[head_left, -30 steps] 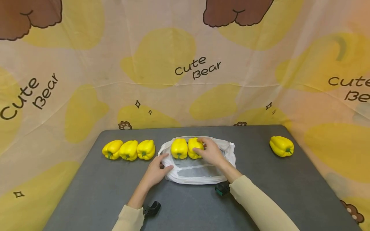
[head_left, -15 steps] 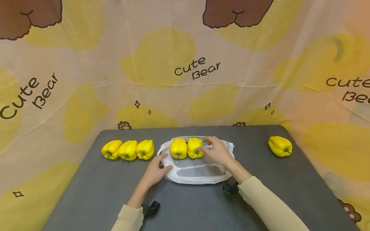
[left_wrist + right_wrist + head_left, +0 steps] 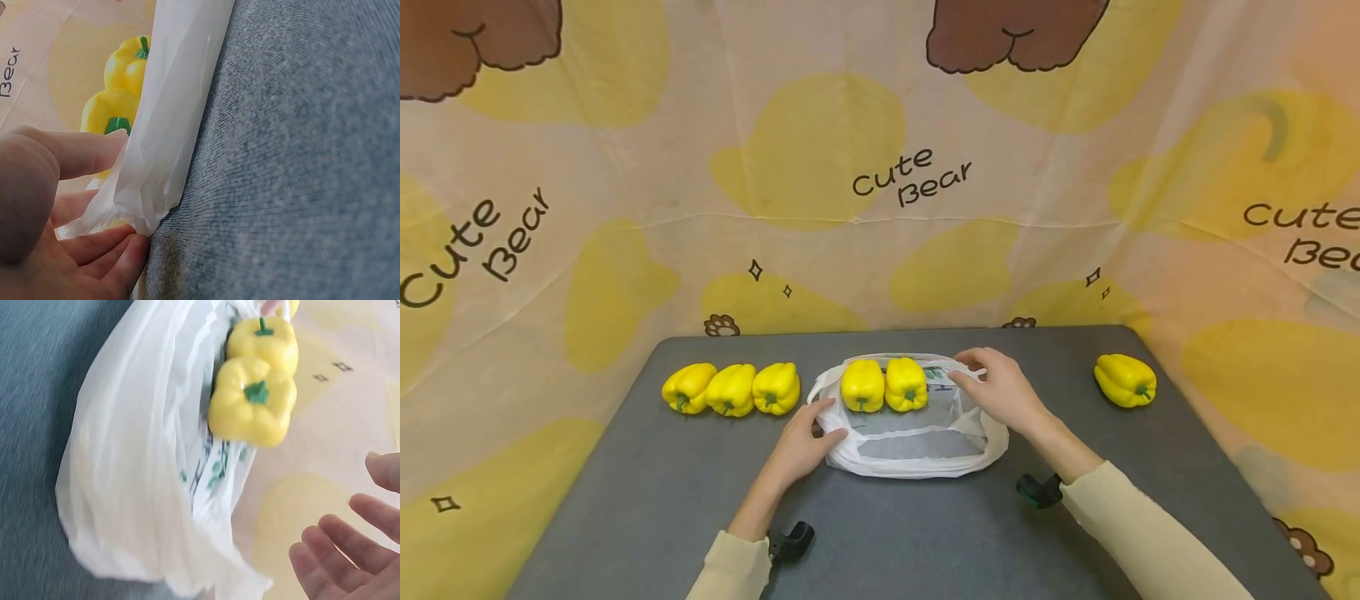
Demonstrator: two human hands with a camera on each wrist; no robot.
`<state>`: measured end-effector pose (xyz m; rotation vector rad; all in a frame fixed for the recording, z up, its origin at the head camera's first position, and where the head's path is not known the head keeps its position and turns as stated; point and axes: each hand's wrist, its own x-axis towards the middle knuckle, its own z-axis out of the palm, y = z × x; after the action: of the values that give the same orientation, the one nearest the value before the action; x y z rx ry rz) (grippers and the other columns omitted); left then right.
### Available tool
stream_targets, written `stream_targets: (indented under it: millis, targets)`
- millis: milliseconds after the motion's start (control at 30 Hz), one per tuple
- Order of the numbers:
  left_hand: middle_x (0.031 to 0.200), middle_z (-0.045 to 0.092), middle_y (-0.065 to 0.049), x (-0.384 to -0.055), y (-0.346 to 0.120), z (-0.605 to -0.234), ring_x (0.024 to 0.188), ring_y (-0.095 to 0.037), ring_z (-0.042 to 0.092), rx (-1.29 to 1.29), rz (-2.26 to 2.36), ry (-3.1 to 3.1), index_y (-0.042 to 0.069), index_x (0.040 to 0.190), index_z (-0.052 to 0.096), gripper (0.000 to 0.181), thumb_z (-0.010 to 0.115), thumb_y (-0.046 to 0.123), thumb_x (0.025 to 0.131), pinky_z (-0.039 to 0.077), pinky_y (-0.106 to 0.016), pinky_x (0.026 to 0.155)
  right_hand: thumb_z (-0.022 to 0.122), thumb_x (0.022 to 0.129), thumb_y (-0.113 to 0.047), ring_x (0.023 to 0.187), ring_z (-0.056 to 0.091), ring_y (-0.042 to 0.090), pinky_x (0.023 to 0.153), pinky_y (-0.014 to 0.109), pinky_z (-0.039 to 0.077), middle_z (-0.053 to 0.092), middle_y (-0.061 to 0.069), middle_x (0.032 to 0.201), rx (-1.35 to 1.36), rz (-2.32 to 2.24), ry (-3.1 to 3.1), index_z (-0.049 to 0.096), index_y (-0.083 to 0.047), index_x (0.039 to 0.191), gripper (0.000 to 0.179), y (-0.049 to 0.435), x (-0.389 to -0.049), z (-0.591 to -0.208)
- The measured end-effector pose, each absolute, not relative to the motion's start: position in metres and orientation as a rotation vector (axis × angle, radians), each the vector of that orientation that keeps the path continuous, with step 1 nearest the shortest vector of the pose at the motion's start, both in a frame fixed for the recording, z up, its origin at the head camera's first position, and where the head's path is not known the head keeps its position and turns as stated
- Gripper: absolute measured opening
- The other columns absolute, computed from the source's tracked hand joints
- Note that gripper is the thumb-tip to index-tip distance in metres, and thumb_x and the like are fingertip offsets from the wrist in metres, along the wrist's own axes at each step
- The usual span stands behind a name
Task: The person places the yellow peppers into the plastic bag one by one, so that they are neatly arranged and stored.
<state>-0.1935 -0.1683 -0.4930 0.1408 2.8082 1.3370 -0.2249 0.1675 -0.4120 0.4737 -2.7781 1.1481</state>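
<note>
Two yellow bell peppers, the left one point(image 3: 862, 386) and the right one point(image 3: 906, 384), sit side by side in the mouth of a white plastic bag point(image 3: 917, 468). My left hand point(image 3: 802, 440) holds the bag's left rim; in the left wrist view the bag's edge point(image 3: 165, 125) passes between its thumb and fingers. At the bag's right rim is my right hand point(image 3: 1000, 390), off the peppers. The right wrist view shows its fingers point(image 3: 337, 550) loosely extended and apart from the bag, holding nothing. Green print shows on the bag's inner wall.
Three yellow bell peppers point(image 3: 732, 390) stand in a row left of the bag on the grey table point(image 3: 880, 542). Another pepper point(image 3: 1125, 381) lies at the far right. A patterned cloth point(image 3: 820, 167) hangs behind the table.
My right hand has let go of the right pepper in the bag and moved right to the bag's right rim. The left hand has stayed at the left rim.
</note>
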Motion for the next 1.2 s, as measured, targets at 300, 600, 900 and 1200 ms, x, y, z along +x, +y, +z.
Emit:
stream_targets:
  millis: [300,600,900,1200]
  targets:
    - [0.13,0.057,-0.018,-0.194,-0.168,-0.493,0.116,-0.036,0.06,0.142,1.338,2.808,0.007,0.145,0.055,0.058,0.075,0.023,0.093,0.05,-0.052,0.098,0.068,0.099,-0.029,0.106,0.065,0.035,0.091,0.052,0.055,0.067,0.017,0.119,0.4,1.112,-2.732,0.066,-0.001,0.126,0.038,0.217,-0.228,-0.418]
    - [0.13,0.057,-0.018,-0.195,-0.169,-0.495,0.116,-0.035,0.06,0.139,1.338,2.81,0.008,0.145,0.055,0.058,0.075,0.023,0.093,0.05,-0.051,0.099,0.065,0.101,-0.029,0.105,0.064,0.039,0.09,0.057,0.053,0.065,0.023,0.12,0.301,1.038,-2.689,0.064,0.005,0.125,0.041,0.268,-0.228,-0.423]
    - [0.13,0.057,-0.017,-0.195,-0.169,-0.495,0.116,-0.036,0.06,0.14,1.353,2.806,0.008,0.145,0.055,0.058,0.075,0.023,0.093,0.05,-0.052,0.099,0.062,0.103,-0.031,0.108,0.061,0.041,0.09,0.055,0.051,0.063,0.024,0.121,0.235,0.981,-2.663,0.064,0.004,0.126,0.042,0.309,-0.22,-0.423]
    - [0.131,0.057,-0.018,-0.193,-0.168,-0.493,0.117,-0.035,0.06,0.146,1.354,2.812,0.007,0.144,0.055,0.057,0.075,0.022,0.093,0.05,-0.051,0.099,0.059,0.104,-0.035,0.109,0.059,0.041,0.077,0.008,0.041,0.064,0.024,0.12,0.138,0.98,-2.647,0.063,0.004,0.127,0.045,0.344,-0.219,-0.424]
